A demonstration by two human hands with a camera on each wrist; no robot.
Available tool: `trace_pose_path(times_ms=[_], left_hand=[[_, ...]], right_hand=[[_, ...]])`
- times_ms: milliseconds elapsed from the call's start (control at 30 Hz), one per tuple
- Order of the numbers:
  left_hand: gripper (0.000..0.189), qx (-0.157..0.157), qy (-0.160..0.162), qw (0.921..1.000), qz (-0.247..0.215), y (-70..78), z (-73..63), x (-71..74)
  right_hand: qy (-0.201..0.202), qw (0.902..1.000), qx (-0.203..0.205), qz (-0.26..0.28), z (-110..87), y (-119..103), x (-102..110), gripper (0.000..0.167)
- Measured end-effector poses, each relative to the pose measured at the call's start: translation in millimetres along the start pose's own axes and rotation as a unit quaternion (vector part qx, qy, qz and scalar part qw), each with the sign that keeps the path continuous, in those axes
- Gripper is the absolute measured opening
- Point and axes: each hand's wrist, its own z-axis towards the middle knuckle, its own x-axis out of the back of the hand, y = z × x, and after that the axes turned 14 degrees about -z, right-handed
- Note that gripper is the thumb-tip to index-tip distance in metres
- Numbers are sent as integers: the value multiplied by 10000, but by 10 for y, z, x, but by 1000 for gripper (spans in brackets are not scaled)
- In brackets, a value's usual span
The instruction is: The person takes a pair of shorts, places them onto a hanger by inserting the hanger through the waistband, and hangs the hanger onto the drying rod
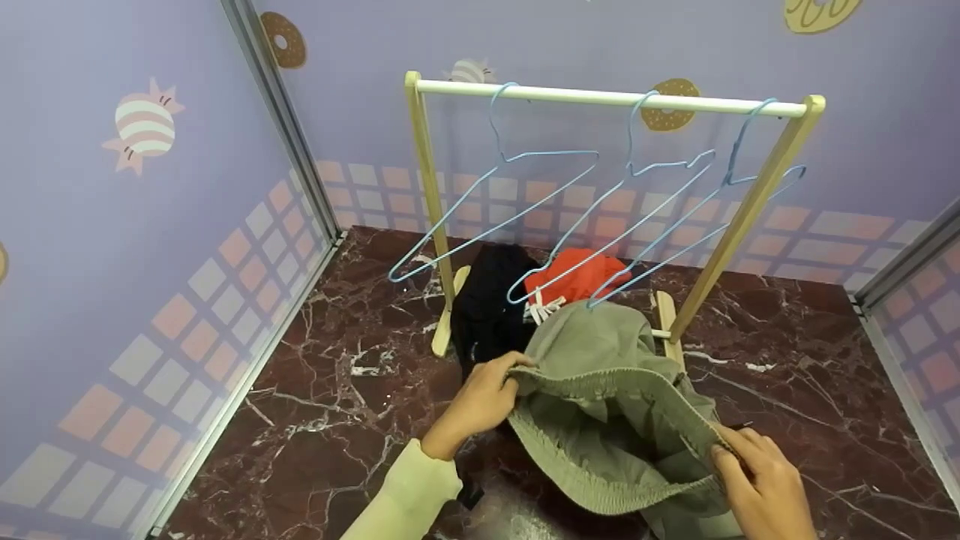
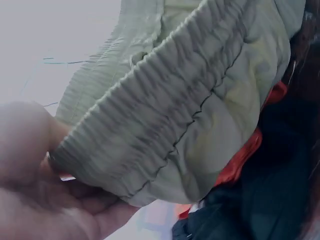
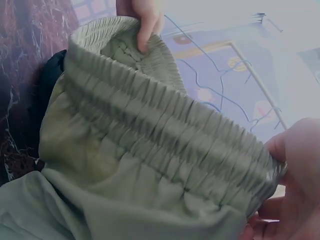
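Note:
Olive-green elastic-waist pants (image 1: 600, 345) are held up with the gathered waistband spread into a wide loop, its inside facing up. My left hand (image 1: 487, 394) pinches the waistband at its left end, thumb inside the loop. At the opposite end my right hand (image 1: 765, 476) grips the band between thumb and fingers. In the left wrist view the ribbed waistband (image 2: 150, 110) runs from the left hand (image 2: 50, 190) diagonally upward. The right wrist view shows the right hand (image 3: 300, 185) at the band's near end and the left hand at the far end. The lower part of the pants is bunched and partly hidden.
A wooden rack (image 1: 427, 172) with a white rail (image 1: 570, 94) stands ahead, bearing three bare blue wire hangers (image 1: 517, 217). Behind the pants, black clothing (image 1: 487, 300) and a red garment (image 1: 585, 274) with white strings lie on the marbled floor (image 1: 315, 450). Patterned purple walls (image 1: 225, 90) surround it.

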Motion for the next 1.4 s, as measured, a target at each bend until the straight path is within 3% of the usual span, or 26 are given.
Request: trace_pose_path(times_ms=[100, 233, 400, 533, 700, 767, 1033, 1400], left_hand=[[39, 232, -156, 9974, -664, -43, 14, -49], [35, 517, 103, 9907, -1258, -92, 39, -129], [25, 713, 383, 9812, -1751, -120, 65, -215], [28, 704, 172, 9774, -1986, -56, 50, -222], [29, 735, -275, 9764, -2011, -28, 30, -217], [30, 706, -343, 9774, -1964, -70, 39, -235], [41, 504, -452, 9879, -1394, -12, 39, -283], [48, 504, -673, 9809, -1752, 26, 101, -415]], right_hand=[[95, 9999, 69, -3, -9, -6, -31, 26], [129, 9998, 110, 138, -15, 12, -80, 25], [227, 9992, 143, 286, -15, 29, -122, 25], [380, 9986, 144, 341, -13, 39, -139, 25], [-7, 9996, -44, 287, 12, 73, -152, 25], [-276, 9991, -167, 285, 25, 89, -156, 26], [-1064, 9932, -355, 299, 108, 185, -240, 29], [-1530, 9873, -240, 352, 202, 313, -517, 31]])
